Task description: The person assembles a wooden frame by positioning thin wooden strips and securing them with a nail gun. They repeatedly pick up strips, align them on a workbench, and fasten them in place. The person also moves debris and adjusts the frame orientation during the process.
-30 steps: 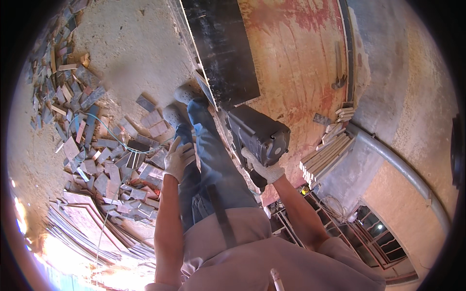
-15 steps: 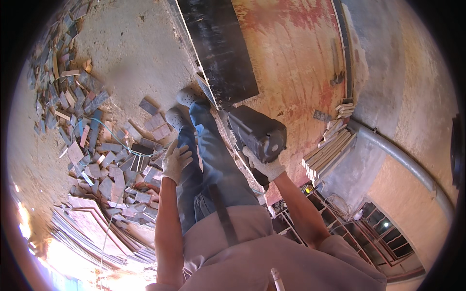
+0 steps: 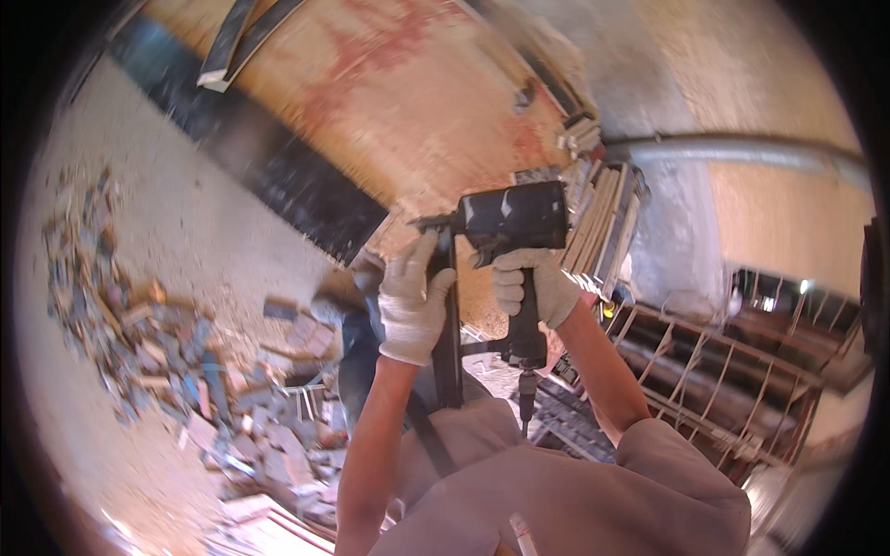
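Clearly, two hands, each in a pale knitted glove, are on one black nail gun [image 3: 510, 222]. The right hand [image 3: 538, 285] is clamped round its grip, fingers curled about the front. The left hand [image 3: 413, 301] lies at the nose end and against the long straight magazine [image 3: 449, 357], its thumb over the bar; whether its fingers close fully round it, I cannot tell. The tool is held in front of the person's body, its thick cylinder lying sideways with the rounded end to the right and its magazine running down toward the waist. One hose fitting [image 3: 527, 394] hangs below the grip.

Beyond the tool spreads one bench [image 3: 399, 102], its wooden top stained red. One long black panel [image 3: 278, 171] lies along its left edge, and two narrow wood strips [image 3: 232, 46] meet at an angle near the far left. To the right of the tool is one stack of pale strips [image 3: 593, 227], more than four but too blurred for an exact count, with one smaller stack [image 3: 581, 136] just beyond it. One grey pipe [image 3: 732, 148] runs along the wall [image 3: 779, 204], and one barred metal rack [image 3: 700, 371] stands at lower right. On the floor [image 3: 139, 185] at left lie dozens of wood offcuts [image 3: 287, 445], too many to count.
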The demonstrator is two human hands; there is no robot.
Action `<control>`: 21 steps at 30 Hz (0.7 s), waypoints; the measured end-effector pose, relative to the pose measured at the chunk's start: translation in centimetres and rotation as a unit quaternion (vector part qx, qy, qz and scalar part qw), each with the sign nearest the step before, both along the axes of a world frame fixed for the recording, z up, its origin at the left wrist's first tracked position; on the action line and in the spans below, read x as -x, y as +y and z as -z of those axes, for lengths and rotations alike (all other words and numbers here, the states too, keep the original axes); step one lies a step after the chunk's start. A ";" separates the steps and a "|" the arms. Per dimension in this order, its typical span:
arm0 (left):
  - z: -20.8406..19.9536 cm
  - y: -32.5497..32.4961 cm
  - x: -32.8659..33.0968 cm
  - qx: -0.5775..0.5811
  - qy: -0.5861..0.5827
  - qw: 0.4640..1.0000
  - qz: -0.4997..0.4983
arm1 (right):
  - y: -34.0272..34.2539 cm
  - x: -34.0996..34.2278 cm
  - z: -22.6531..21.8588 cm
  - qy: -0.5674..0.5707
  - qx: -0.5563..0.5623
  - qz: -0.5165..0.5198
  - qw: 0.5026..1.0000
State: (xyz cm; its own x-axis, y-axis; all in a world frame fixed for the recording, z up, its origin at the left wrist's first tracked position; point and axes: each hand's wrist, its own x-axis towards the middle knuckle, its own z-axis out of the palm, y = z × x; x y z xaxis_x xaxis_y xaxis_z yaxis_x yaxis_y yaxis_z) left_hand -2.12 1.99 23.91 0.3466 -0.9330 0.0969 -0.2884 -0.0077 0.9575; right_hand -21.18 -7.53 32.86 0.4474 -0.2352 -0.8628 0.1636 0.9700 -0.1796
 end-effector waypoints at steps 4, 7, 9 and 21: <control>-0.3 -2.8 3.8 0.024 -0.099 0.984 0.145 | 3.8 3.8 1.5 -0.012 -0.030 0.121 0.992; 2.7 0.2 6.5 0.041 -0.197 0.947 0.250 | 7.4 7.9 5.2 -0.034 -0.104 0.229 0.967; -0.4 2.6 7.8 -0.009 -0.142 0.933 0.332 | 9.4 10.6 6.9 0.024 -0.078 0.250 0.965; -10.3 8.2 15.6 -0.195 -0.288 0.793 0.500 | 15.5 22.0 18.5 -0.102 -0.132 0.461 0.872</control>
